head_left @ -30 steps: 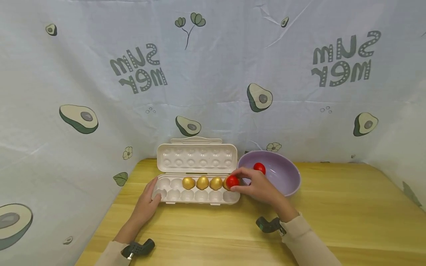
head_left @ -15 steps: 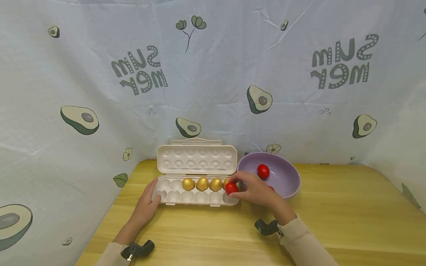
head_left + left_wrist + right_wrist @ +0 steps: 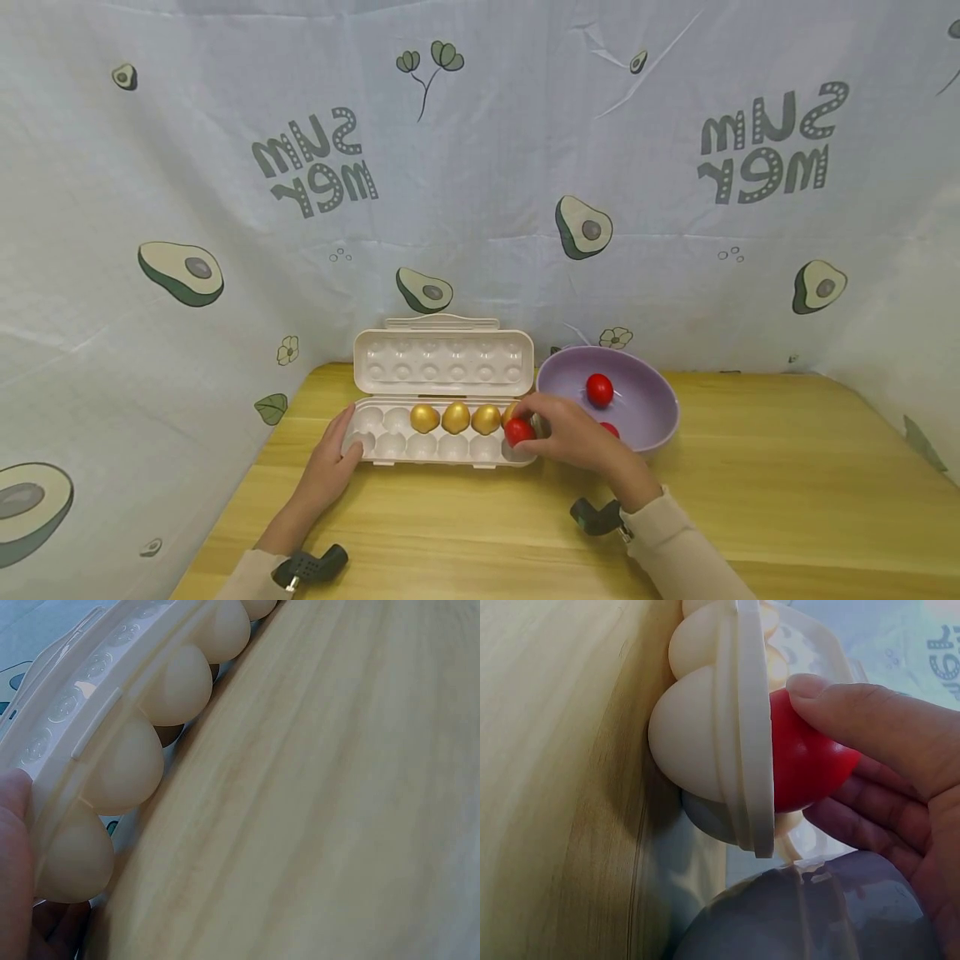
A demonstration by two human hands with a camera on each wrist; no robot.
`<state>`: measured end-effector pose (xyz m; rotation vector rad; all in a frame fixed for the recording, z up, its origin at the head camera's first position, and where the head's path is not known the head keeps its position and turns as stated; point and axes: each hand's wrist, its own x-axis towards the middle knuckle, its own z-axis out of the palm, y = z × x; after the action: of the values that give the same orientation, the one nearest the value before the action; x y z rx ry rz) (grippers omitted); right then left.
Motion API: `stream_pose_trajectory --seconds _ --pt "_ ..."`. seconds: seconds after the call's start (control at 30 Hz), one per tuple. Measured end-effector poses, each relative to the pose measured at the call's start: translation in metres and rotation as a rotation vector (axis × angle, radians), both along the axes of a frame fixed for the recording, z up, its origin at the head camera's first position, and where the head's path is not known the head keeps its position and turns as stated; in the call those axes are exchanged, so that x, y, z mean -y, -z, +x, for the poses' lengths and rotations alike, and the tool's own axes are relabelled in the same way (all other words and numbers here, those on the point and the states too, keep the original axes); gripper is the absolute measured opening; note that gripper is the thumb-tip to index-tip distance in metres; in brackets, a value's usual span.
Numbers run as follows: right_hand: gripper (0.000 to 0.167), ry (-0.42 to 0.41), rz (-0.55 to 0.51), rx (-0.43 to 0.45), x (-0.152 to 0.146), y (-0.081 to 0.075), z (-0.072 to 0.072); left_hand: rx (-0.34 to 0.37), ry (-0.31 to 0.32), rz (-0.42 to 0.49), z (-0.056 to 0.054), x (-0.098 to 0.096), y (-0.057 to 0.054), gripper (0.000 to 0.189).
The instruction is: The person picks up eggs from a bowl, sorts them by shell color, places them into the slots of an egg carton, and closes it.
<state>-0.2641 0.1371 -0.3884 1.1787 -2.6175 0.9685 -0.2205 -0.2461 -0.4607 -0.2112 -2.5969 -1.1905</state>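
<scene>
A cream plastic egg carton lies with its lid raised at the back. Several golden eggs fill part of its back row. My right hand pinches a red egg between thumb and fingers at the front row's right end. The right wrist view shows this red egg sunk partly behind the carton's rim, thumb on top. At the carton's left end, my left hand grips the edge, thumb at the front corner. In the left wrist view its thumb lies at the rim.
A purple oval bowl stands close to the carton's right end, with two red eggs visible in it. The wooden table stretches in front and to the right. A printed cloth hangs behind.
My right hand has moved the red egg down and slightly left, from beside the back row into the front-right cup. In the bowl, a red egg has rolled right. My left hand stays put.
</scene>
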Motion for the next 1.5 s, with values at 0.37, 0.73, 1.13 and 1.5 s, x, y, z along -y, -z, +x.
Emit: stream_pose_trajectory --seconds 0.37,0.73,1.13,1.5 --pt "0.033 -0.035 -0.007 -0.010 0.000 0.000 -0.001 -0.010 0.001 -0.002 0.000 0.001 0.001 0.062" --pt "0.030 -0.055 -0.044 0.019 -0.002 0.001 -0.001 -0.003 -0.003 0.003 0.002 0.000 -0.001 0.063" --pt "0.017 0.006 -0.146 0.003 -0.005 0.000 -0.002 -0.012 -0.003 0.001 0.000 -0.001 0.000 0.063" --pt "0.012 0.181 -0.235 0.055 -0.016 -0.005 0.000 -0.017 0.000 0.002 0.001 -0.001 -0.001 0.063"
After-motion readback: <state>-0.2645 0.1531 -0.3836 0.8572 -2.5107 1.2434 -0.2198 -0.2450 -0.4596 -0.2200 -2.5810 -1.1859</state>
